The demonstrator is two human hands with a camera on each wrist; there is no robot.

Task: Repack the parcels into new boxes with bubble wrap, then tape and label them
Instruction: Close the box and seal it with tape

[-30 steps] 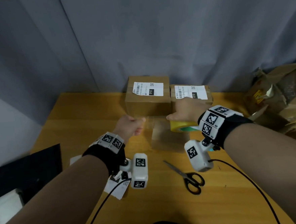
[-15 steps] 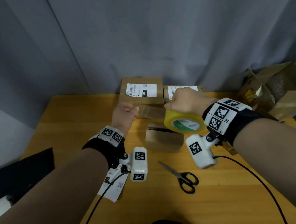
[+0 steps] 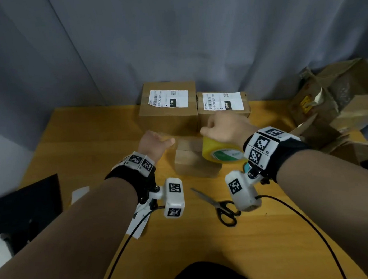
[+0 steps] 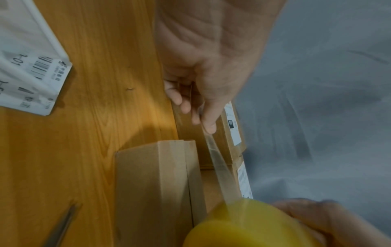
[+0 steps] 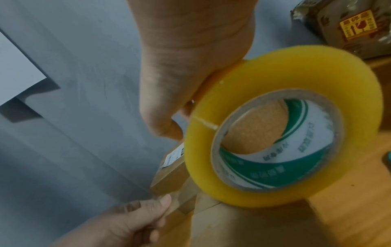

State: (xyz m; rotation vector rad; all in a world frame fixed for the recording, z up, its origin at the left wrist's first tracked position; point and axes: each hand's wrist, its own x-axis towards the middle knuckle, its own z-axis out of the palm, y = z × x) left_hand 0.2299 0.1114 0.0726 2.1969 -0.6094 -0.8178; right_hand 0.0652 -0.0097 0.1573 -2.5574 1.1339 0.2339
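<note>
Item: parcel repack, taping stage.

Progress (judged): two labelled boxes (image 3: 169,110) and (image 3: 223,107) stand side by side at the back of the table (image 3: 86,133), each w/ a white shipping label on top; these look finished. A third, small box (image 3: 193,160), sits in front of them at table centre, flaps closed, no label on it. Left to do, est.: lay tape over its seam, cut, stick label. Bubble wrap inside: can't tell, box closed.

Tape roll (image 5: 283,127): yellowish clear packing tape, cardboard core w/ green-and-white print, held over the small box's right end. A clear strip (image 4: 220,167) runs taut from roll to the other hand, above the box top, not yet pressed down.

Right hand (image 3: 223,130): fingers curled over the roll's outer rim, clamped on it.
Left hand (image 3: 155,141): thumb and fingers pinched together on the strip's free end, just past the box's left end.

Small box, look: plain brown corrugated card, low, centre seam showing along top in left wrist view.

Other: scissors (image 3: 218,204), black handles, on table nr the person, untouched; loose label sheets (image 4: 27,66) at left; torn old cartons (image 3: 337,102) piled far right.
</note>
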